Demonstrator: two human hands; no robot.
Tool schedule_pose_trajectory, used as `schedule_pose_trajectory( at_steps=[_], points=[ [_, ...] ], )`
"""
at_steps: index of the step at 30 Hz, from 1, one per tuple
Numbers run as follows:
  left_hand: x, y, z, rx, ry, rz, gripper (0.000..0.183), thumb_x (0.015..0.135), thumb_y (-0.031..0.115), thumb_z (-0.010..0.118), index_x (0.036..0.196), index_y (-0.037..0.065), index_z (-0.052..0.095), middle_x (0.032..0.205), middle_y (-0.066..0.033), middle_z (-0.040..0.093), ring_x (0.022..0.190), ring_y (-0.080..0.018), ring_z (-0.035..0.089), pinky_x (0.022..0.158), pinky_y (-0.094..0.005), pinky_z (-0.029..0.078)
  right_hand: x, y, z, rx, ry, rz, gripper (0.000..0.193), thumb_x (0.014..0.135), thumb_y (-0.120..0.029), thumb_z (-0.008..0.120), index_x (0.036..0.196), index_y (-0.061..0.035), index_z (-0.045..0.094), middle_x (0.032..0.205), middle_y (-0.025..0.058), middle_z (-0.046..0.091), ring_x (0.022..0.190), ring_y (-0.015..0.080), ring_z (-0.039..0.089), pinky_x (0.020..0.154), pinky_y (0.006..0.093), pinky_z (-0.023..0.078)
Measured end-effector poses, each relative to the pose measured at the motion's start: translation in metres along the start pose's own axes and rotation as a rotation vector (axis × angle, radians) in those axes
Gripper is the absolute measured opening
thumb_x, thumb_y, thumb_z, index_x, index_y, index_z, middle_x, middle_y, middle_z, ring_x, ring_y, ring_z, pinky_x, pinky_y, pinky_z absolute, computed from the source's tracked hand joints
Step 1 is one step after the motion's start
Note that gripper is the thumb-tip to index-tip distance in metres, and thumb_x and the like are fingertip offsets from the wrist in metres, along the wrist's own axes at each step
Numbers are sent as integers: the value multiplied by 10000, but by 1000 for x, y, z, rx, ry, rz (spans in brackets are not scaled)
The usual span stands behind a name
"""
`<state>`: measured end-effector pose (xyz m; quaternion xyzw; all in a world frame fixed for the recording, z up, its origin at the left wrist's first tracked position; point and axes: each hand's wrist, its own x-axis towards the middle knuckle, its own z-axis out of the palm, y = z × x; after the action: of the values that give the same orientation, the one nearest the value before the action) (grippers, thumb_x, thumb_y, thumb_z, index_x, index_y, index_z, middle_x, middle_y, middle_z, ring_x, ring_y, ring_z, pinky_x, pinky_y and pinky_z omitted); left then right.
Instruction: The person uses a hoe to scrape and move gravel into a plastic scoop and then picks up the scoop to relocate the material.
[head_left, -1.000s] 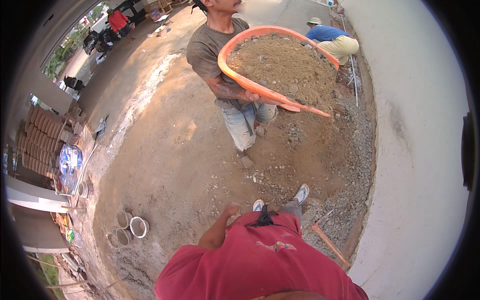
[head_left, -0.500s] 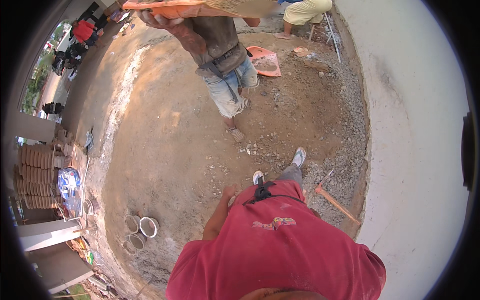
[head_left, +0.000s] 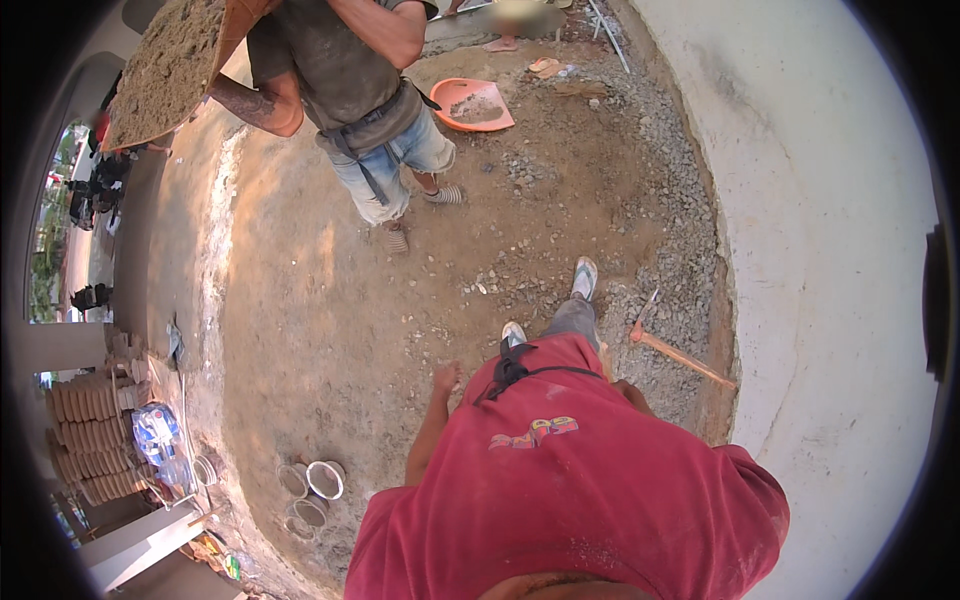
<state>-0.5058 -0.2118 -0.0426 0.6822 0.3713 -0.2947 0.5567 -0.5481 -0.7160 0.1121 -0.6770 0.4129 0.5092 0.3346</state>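
Note:
My left hand (head_left: 447,377) hangs beside the hem of my red shirt, its fingers curled in, with nothing visible in them. Mostly hidden by the shirt, my right hand (head_left: 630,394) is low at my right side, and its fingers do not show. Nearest to it, a pickaxe (head_left: 685,361) with a wooden handle leans toward the wall, its metal head on the gravel. Ahead of me a co-worker (head_left: 350,90) in a dark shirt and torn denim shorts holds up a large orange pan (head_left: 222,60) heaped with grey-brown sandy mix.
Another orange pan (head_left: 472,106) with some mix lies on the dirt floor beyond the co-worker. Gravel (head_left: 690,240) runs along the white wall (head_left: 800,250) at right. Several round buckets (head_left: 326,480) stand at left, near stacked tiles (head_left: 95,430).
The co-worker has moved left and turned, and the loaded pan has swung to the upper left. My view has shifted a little; my left hand stays by my side.

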Motion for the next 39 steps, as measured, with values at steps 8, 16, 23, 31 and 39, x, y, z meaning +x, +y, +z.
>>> schedule_pose_trajectory(
  at_steps=[8, 16, 23, 31, 39],
  points=[
    [-39, 29, 75, 51, -4, -37, 321, 940, 329, 664, 1038, 27, 712, 831, -95, 703, 654, -179, 651, 542, -341, 514, -4, 32, -30, 66, 60, 106, 336, 840, -125, 745, 1121, 49, 689, 951, 127, 716, 787, 219, 688, 672, 414, 526],
    [-25, -12, 33, 109, -44, 11, 303, 933, 314, 671, 1086, 57, 721, 868, -83, 706, 712, -182, 663, 593, -344, 531, 4, 13, -24, -60, 51, 36, 336, 820, -155, 771, 1040, 88, 699, 863, 140, 712, 737, 227, 688, 640, 392, 530],
    [3, 10, 12, 77, -24, -131, 252, 949, 272, 617, 1069, 75, 717, 894, -73, 703, 738, -153, 658, 590, -335, 517, 16, -19, -18, -58, -31, -14, 414, 760, -288, 793, 977, 45, 677, 927, 163, 680, 833, 271, 664, 724, 416, 522],
    [58, 156, 84, 98, -108, -96, 231, 957, 240, 574, 1116, 160, 720, 901, -11, 671, 725, -140, 604, 617, -315, 503, 53, -46, -54, -56, 1, 47, 202, 834, -152, 769, 867, 36, 702, 738, 125, 702, 634, 230, 688, 592, 405, 543],
    [104, 353, 87, 149, -182, -62, 270, 868, 79, 532, 1075, 107, 702, 824, -34, 668, 611, -137, 569, 540, -288, 465, 102, -139, -117, 38, -64, 93, 242, 828, -163, 779, 919, 46, 698, 739, 128, 703, 620, 236, 691, 573, 412, 550]
  ],
)
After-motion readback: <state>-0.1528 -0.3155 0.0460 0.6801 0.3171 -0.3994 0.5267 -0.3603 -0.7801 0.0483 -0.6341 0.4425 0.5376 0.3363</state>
